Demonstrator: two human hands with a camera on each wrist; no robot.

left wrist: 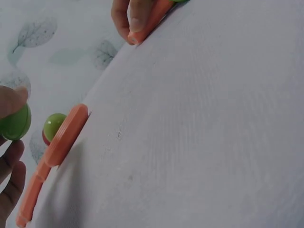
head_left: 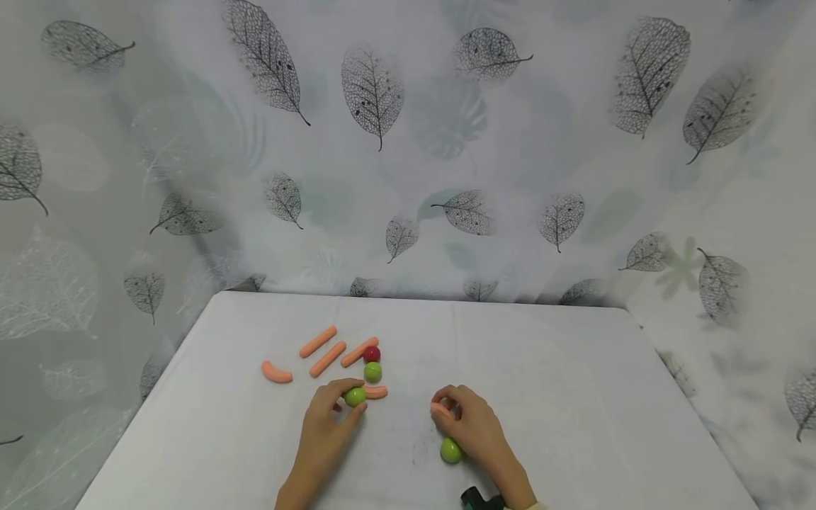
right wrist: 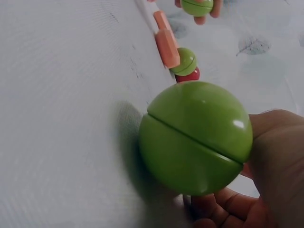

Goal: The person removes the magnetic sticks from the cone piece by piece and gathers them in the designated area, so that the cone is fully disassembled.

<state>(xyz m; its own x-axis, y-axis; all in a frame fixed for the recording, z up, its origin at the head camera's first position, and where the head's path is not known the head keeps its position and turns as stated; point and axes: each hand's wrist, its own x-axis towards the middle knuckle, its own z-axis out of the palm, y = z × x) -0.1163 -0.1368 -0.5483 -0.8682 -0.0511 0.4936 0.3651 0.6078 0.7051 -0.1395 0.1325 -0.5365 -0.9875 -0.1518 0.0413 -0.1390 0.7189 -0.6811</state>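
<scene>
Just left of the table's middle, my left hand [head_left: 325, 425] pinches a green ball [head_left: 355, 397] between thumb and fingers. Beside that ball lies a curved orange sausage-shaped piece [head_left: 376, 392]. My right hand [head_left: 474, 425] holds another orange sausage-shaped piece [head_left: 438, 409], and its tip shows in the left wrist view, low over the tabletop. A second green ball [head_left: 450, 450] sits by the right hand's heel. In the right wrist view this ball [right wrist: 197, 137], with a groove around it, fills the middle and hides much of the fingers.
Behind the left hand, a green ball [head_left: 372, 372] and a red ball [head_left: 372, 353] sit close together. Straight orange pieces [head_left: 328, 359] and a curved one [head_left: 277, 372] lie to the left. The white table [head_left: 542, 368] ends at a leaf-patterned curtain [head_left: 421, 142].
</scene>
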